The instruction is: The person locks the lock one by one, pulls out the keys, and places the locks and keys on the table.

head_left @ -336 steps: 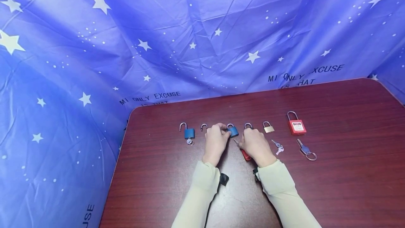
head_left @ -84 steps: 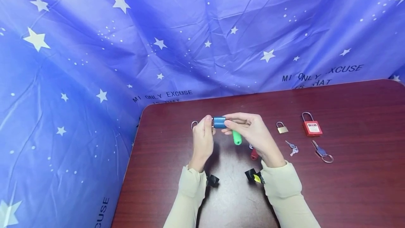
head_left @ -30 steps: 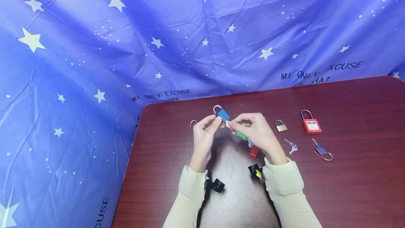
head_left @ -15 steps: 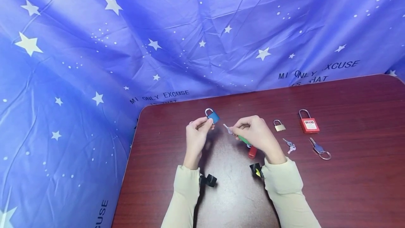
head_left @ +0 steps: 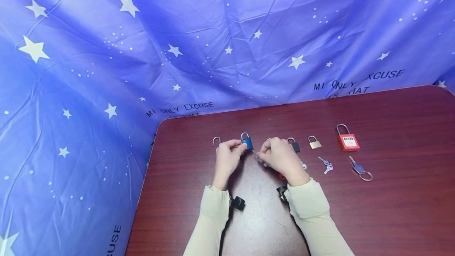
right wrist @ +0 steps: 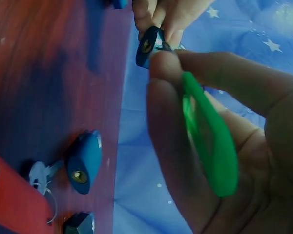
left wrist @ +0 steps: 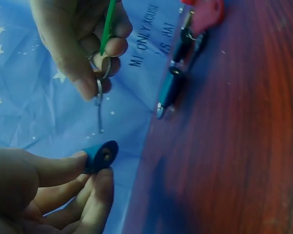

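My left hand (head_left: 228, 159) pinches the body of a blue padlock (head_left: 247, 142), its shackle pointing away from me. In the left wrist view the padlock's keyhole end (left wrist: 107, 154) faces the right hand. My right hand (head_left: 282, 160) pinches a small silver key (left wrist: 99, 114) on a ring. A green tag (left wrist: 107, 29) hangs from that ring, and it lies across the palm in the right wrist view. The key's tip is close to the padlock but apart from the keyhole. Whether the shackle is latched I cannot tell.
Left stands a padlock with a raised shackle (head_left: 216, 140), partly behind my left hand. To the right lie a dark padlock (head_left: 294, 146), a red tag (head_left: 282, 176), a brass padlock (head_left: 314, 143), small keys (head_left: 326, 165), a red padlock (head_left: 348, 142) and a ringed key (head_left: 360, 169).
One second ago the key was at the padlock's keyhole; it was then drawn away to the right. Since then the padlock has come lower and both hands are closer together again.
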`<state>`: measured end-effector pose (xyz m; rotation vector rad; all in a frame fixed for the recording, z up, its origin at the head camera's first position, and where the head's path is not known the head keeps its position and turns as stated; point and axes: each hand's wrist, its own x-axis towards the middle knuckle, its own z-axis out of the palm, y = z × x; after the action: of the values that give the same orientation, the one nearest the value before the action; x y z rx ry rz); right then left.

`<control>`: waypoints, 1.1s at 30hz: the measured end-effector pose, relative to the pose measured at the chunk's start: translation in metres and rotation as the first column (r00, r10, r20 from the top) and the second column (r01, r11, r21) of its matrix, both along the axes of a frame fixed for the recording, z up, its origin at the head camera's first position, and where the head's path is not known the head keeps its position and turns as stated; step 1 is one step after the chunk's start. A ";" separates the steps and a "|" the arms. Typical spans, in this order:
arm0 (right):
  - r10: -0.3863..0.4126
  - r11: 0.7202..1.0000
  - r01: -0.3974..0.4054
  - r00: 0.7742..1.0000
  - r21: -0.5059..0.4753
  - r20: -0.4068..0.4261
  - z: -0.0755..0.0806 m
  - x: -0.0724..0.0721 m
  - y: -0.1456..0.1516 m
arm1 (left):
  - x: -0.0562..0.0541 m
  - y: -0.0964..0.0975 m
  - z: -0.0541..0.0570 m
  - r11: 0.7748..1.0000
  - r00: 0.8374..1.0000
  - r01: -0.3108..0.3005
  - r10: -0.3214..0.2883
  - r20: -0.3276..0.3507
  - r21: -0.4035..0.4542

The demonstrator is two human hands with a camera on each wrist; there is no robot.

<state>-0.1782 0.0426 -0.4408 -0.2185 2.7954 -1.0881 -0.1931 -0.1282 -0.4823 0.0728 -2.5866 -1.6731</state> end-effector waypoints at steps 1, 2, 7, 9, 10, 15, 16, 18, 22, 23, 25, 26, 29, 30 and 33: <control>-0.008 1.000 0.009 1.000 0.029 -0.001 -0.001 0.000 -0.001 | 0.000 0.001 -0.001 1.000 1.000 0.004 -0.004 0.010 -0.022; -0.018 0.998 0.018 1.000 0.057 0.000 -0.002 0.000 -0.002 | 0.000 0.001 -0.002 0.999 1.000 0.008 -0.007 0.018 -0.052; -0.058 0.987 0.055 0.998 0.150 0.018 -0.009 0.003 -0.011 | 0.001 0.005 -0.008 0.972 0.999 0.034 -0.023 0.048 -0.233; -0.052 0.983 0.048 0.999 0.178 0.016 -0.012 0.003 -0.015 | 0.002 0.006 -0.009 0.960 0.998 0.043 -0.031 0.050 -0.278; -0.046 0.981 0.042 0.999 0.189 0.016 -0.014 0.003 -0.017 | 0.002 0.007 -0.010 0.958 0.998 0.046 -0.033 0.051 -0.284; -0.037 0.972 0.031 0.999 0.233 0.018 -0.018 0.001 -0.021 | 0.001 0.009 -0.010 0.951 0.999 0.044 -0.037 0.027 -0.308; -0.037 0.971 0.031 0.999 0.238 0.021 -0.019 0.001 -0.021 | 0.001 0.009 -0.010 0.948 0.999 0.039 -0.034 0.022 -0.316; -0.038 0.968 0.029 0.999 0.250 0.033 -0.020 0.000 -0.021 | 0.000 0.010 -0.009 0.942 1.000 0.029 -0.026 0.012 -0.335; -0.039 0.965 0.022 0.997 0.262 0.060 -0.022 -0.001 -0.022 | 0.000 0.012 -0.009 0.940 1.000 0.012 -0.015 -0.004 -0.340; -0.043 0.964 0.024 0.997 0.266 0.065 -0.022 -0.001 -0.022 | 0.000 0.013 -0.009 0.940 1.000 0.010 -0.013 -0.007 -0.342; -0.055 0.962 0.033 0.996 0.273 0.072 -0.023 -0.001 -0.022 | -0.001 0.014 -0.009 0.938 1.000 0.004 -0.008 -0.010 -0.347; -0.061 0.960 0.038 0.995 0.276 0.073 -0.023 -0.001 -0.021 | -0.001 0.014 -0.009 0.935 1.000 -0.001 -0.003 -0.010 -0.354; -0.071 0.957 0.048 0.995 0.286 0.070 -0.023 -0.001 -0.020 | 0.000 0.014 -0.010 0.931 1.000 -0.011 0.004 -0.018 -0.364; -0.072 0.957 0.049 0.995 0.287 0.069 -0.024 -0.001 -0.020 | -0.001 0.014 -0.010 0.931 1.000 -0.011 0.004 -0.020 -0.364; -0.066 0.956 0.044 0.996 0.289 0.065 -0.025 -0.002 -0.020 | -0.001 0.012 -0.011 0.932 1.000 -0.007 -0.003 -0.026 -0.361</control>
<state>-0.1803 0.0231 -0.4657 -0.0669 2.8615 -0.6691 -0.1941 -0.1160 -0.4936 0.0352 -2.8216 -1.1591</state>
